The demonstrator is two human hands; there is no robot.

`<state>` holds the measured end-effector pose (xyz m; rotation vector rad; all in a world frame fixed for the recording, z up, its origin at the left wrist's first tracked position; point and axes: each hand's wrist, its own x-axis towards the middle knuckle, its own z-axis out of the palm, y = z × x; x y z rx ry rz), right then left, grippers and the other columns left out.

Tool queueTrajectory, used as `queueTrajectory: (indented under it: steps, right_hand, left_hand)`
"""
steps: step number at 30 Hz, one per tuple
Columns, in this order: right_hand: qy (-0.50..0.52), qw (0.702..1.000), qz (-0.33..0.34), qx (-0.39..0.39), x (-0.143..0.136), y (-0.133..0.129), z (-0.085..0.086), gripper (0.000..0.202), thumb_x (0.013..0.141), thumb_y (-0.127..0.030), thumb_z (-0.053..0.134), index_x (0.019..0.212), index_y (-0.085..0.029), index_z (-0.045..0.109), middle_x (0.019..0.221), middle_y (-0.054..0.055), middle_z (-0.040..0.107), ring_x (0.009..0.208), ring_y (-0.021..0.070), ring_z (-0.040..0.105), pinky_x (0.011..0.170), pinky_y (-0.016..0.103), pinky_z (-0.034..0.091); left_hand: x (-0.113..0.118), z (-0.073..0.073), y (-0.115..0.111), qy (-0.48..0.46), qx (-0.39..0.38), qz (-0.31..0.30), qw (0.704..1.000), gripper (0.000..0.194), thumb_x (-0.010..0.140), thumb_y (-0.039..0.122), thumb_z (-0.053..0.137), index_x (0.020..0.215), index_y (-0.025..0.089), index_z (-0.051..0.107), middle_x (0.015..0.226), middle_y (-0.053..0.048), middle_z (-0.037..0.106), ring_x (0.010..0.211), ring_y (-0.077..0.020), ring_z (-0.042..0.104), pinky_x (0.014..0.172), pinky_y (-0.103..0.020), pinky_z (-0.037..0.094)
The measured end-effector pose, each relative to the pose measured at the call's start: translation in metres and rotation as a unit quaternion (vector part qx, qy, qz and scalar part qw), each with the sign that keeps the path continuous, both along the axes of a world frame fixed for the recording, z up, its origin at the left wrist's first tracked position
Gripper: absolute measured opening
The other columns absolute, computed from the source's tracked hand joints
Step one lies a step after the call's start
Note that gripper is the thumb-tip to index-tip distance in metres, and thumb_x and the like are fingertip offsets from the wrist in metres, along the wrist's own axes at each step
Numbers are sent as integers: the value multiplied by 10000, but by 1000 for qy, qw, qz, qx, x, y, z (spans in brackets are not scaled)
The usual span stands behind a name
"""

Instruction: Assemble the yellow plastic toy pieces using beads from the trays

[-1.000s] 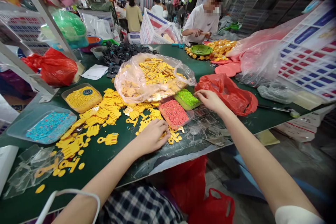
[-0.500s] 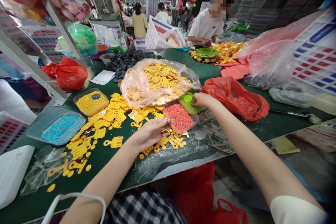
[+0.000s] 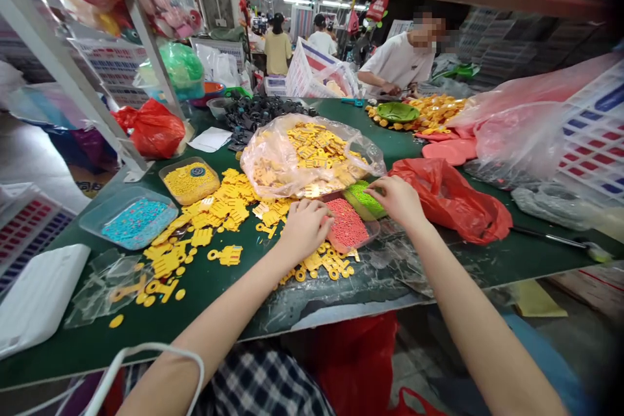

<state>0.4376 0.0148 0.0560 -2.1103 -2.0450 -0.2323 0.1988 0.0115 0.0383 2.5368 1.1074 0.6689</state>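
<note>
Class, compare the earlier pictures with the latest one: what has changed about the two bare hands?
The left hand moved forward from the loose yellow plastic pieces to beside the small red beads. The right hand reached to the small bright-green beads, then drew its fingertips back slightly; whether it holds any is unclear. The small blue beads and clear plastic bag stayed put.

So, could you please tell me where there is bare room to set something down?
Bare green tabletop shows between the clear bag and the green plate, and between the yellow figure and left forearm. The red beads and green beads are crowded by the left hand and right hand.
</note>
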Motion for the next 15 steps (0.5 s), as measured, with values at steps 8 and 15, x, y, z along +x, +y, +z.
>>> queueTrajectory:
  steps: [8,15]
  right_hand:
    - [231,918,320,36,-152,-44,-17,150,900,-334,620,828,-231,702,847,21,717,823,178,619,743,306,453]
    - [214,906,363,-38,-235,-37,-60,104,874,-316,660,854,-243,730,853,13,707,835,173,610,750,309,451]
  left_hand:
    - [-162,17,16,-55,-91,65,992,334,945,409,445,1034,182,674,1085,-77,713,1013,-238,633,945,-363,461]
    - [-212,-14,-7,29,-153,22,988,355,868,343,610,1198,216,634,1231,-67,669,1172,-261,560,1039,-407,398]
